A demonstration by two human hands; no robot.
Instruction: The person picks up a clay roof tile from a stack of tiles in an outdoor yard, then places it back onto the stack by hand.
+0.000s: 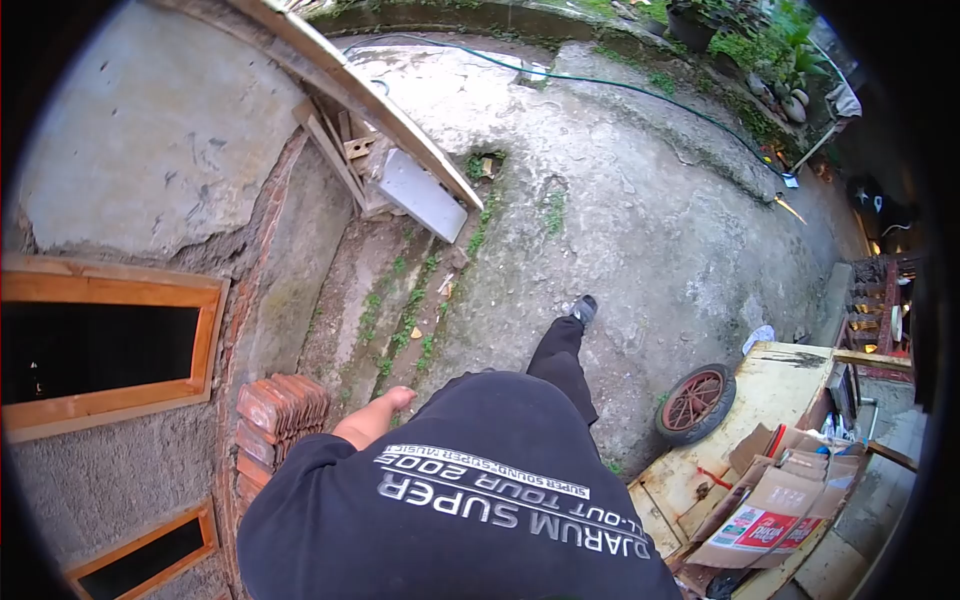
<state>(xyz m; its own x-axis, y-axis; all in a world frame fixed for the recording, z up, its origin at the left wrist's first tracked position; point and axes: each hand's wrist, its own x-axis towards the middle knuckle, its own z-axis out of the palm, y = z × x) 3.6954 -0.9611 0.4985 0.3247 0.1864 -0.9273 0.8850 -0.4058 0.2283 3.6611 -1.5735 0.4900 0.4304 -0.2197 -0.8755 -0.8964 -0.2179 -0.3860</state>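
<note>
My left hand [401, 398] hangs low at my side, near a stack of red bricks [285, 405] against the wall. Only part of it shows past my forearm, and I cannot make out its fingers or anything in them. My right hand is out of sight. A dark shirt with white lettering covers my torso, and one foot in a grey sandal [585, 309] is stretched forward on the concrete ground [620, 220].
Wooden window frames [212, 340] sit in the left wall. A white slab [424, 194] leans by wooden boards ahead. On the right are a spoked wheel [696, 404] and flattened cardboard [760, 515] on a pale panel. A green hose [640, 92] crosses the far ground near plants.
</note>
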